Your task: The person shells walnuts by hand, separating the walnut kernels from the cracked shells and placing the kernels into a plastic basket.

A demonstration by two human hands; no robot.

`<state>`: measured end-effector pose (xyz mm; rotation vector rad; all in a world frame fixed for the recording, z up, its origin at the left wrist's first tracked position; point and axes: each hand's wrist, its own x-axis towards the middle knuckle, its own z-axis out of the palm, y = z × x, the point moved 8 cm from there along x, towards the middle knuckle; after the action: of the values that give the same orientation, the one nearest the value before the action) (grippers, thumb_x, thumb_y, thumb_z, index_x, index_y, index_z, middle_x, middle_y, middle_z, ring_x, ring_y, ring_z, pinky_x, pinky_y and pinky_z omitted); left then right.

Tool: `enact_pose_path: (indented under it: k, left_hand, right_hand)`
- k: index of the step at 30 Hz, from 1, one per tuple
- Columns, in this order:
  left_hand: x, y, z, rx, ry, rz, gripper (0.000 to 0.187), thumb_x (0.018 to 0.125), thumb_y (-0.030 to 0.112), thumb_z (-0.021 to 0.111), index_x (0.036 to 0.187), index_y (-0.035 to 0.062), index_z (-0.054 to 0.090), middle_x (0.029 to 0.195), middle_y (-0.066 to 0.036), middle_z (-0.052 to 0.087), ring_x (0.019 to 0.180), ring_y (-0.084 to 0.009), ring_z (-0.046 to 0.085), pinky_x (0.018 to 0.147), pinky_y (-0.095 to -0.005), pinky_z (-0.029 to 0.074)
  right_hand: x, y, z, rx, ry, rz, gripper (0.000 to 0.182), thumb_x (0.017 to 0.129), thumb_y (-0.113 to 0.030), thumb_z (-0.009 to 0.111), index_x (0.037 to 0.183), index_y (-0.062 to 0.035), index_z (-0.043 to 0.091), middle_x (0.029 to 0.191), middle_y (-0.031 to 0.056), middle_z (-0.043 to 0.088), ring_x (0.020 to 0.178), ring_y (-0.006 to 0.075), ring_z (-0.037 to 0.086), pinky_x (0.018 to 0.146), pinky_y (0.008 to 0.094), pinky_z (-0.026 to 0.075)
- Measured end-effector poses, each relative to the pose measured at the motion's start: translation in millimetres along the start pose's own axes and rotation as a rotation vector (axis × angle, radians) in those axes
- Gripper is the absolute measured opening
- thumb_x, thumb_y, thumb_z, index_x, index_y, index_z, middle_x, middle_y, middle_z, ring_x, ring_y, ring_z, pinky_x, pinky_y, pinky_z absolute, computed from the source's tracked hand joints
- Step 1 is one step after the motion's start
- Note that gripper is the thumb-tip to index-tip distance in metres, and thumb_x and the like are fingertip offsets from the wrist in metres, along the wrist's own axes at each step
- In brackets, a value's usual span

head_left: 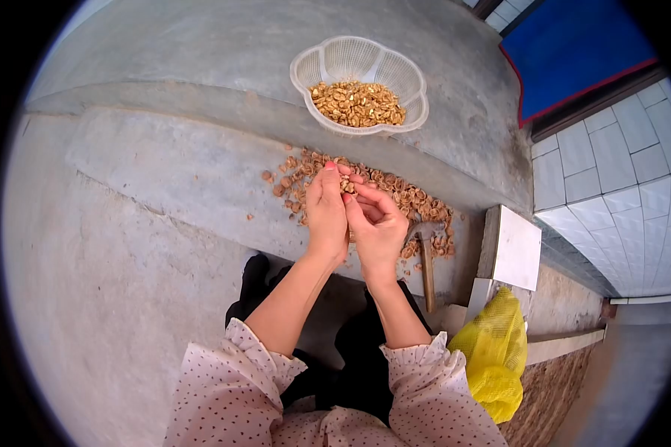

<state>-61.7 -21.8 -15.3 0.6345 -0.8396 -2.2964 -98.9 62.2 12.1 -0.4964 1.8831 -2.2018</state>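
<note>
My left hand (pixel 326 212) and my right hand (pixel 376 227) are pressed together over a concrete step, both gripping one small cracked walnut (pixel 347 184) between the fingertips. Under and beyond the hands lies a strip of broken walnut shells (pixel 410 200) on the step. Further back sits a white mesh plastic basket (pixel 320 63) holding shelled walnut kernels (pixel 358 104).
A hammer (pixel 427 257) with a wooden handle lies on the step just right of my right hand. A white tile slab (pixel 516 247) and a yellow mesh bag (pixel 492 350) are at the right. Blue mat (pixel 566 45) at the top right. My knees are below.
</note>
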Motion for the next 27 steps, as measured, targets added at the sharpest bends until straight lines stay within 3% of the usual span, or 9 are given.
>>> enact_pose_path:
  k: [5,8,11,13,16,20,23,25,27]
  left_hand:
    - [7.8,-13.4,-8.7,-0.303,0.039,-0.182,0.022,0.094,0.027,0.042,0.089,0.0069,0.049,0.086,-0.008,0.054,0.088,-0.0225,0.058,0.077,-0.0338,0.048]
    - [6.5,-14.3,-8.6,-0.406,0.103,-0.270,0.023,0.094,0.029,0.039,0.089,0.0084,0.048,0.084,-0.006,0.054,0.092,-0.0222,0.056,0.080,-0.0350,0.048]
    - [8.4,-16.4,-9.2,-0.468,0.066,-0.364,0.026,0.095,0.031,0.036,0.087,0.0093,0.049,0.084,-0.006,0.055,0.095,-0.0211,0.054,0.083,-0.0356,0.047]
    - [12.2,-20.1,-12.1,-0.515,0.022,-0.364,0.027,0.095,0.031,0.035,0.086,0.0092,0.049,0.088,-0.007,0.056,0.096,-0.0211,0.055,0.085,-0.0358,0.047]
    - [9.8,-11.1,-5.1,-0.537,0.005,-0.365,0.029,0.095,0.031,0.034,0.084,0.0088,0.049,0.096,-0.010,0.058,0.100,-0.0217,0.055,0.089,-0.0354,0.047]
    - [9.7,-8.9,-5.6,-0.525,0.023,-0.348,0.032,0.096,0.031,0.031,0.085,0.0069,0.049,0.108,-0.015,0.058,0.108,-0.0240,0.054,0.094,-0.0340,0.045]
    - [8.8,-4.4,-4.2,-0.621,0.032,-0.361,0.034,0.097,0.031,0.028,0.089,0.0056,0.048,0.112,-0.016,0.057,0.112,-0.0256,0.051,0.097,-0.0341,0.042]
    - [13.1,-5.3,-5.2,-0.609,0.001,-0.338,0.035,0.097,0.032,0.027,0.090,0.0051,0.048,0.115,-0.016,0.056,0.114,-0.0259,0.050,0.099,-0.0347,0.041]
    - [15.8,-5.8,-3.8,-0.594,-0.034,-0.316,0.036,0.098,0.033,0.027,0.091,0.0045,0.048,0.117,-0.016,0.055,0.116,-0.0262,0.048,0.100,-0.0354,0.040]
  right_hand:
    - [4.3,10.9,-2.7,-0.085,-0.043,0.046,0.025,0.075,0.000,0.068,0.099,0.0027,0.061,0.093,0.0093,0.064,0.076,0.0140,0.064,0.068,0.0257,0.054]
    - [4.3,2.2,-2.1,-0.224,-0.088,-0.068,0.027,0.073,0.002,0.068,0.099,0.0017,0.061,0.095,0.0107,0.063,0.071,0.0147,0.064,0.065,0.0262,0.055]
    - [-1.8,-20.8,5.1,-0.447,-0.143,-0.256,0.028,0.073,0.001,0.069,0.100,0.0012,0.062,0.105,0.0119,0.061,0.077,0.0163,0.064,0.070,0.0267,0.054]
    - [-15.1,-43.1,18.7,-0.719,-0.180,-0.654,0.030,0.070,0.000,0.071,0.099,-0.0007,0.062,0.105,0.0116,0.061,0.078,0.0180,0.064,0.068,0.0278,0.054]
    - [-6.6,-38.8,20.5,-0.570,-0.245,-0.485,0.031,0.069,-0.004,0.071,0.098,-0.0027,0.062,0.098,0.0102,0.061,0.087,0.0240,0.061,0.070,0.0313,0.051]
    - [-6.9,-34.2,20.2,-0.625,-0.297,-0.483,0.033,0.068,-0.004,0.072,0.099,-0.0036,0.061,0.098,0.0100,0.061,0.083,0.0256,0.061,0.068,0.0316,0.051]
    - [0.4,-38.0,8.7,-0.410,-0.217,-0.341,0.037,0.066,-0.007,0.073,0.100,-0.0048,0.060,0.098,0.0098,0.061,0.084,0.0271,0.059,0.071,0.0338,0.050]
    - [-2.1,-72.7,4.8,-0.919,0.056,-0.726,0.039,0.065,-0.010,0.075,0.101,-0.0059,0.060,0.096,0.0099,0.061,0.085,0.0274,0.057,0.076,0.0365,0.047]
    - [-2.0,-73.9,4.8,-0.928,0.094,-0.715,0.035,0.065,-0.013,0.075,0.096,-0.0058,0.062,0.092,0.0089,0.061,0.084,0.0255,0.056,0.077,0.0366,0.046]
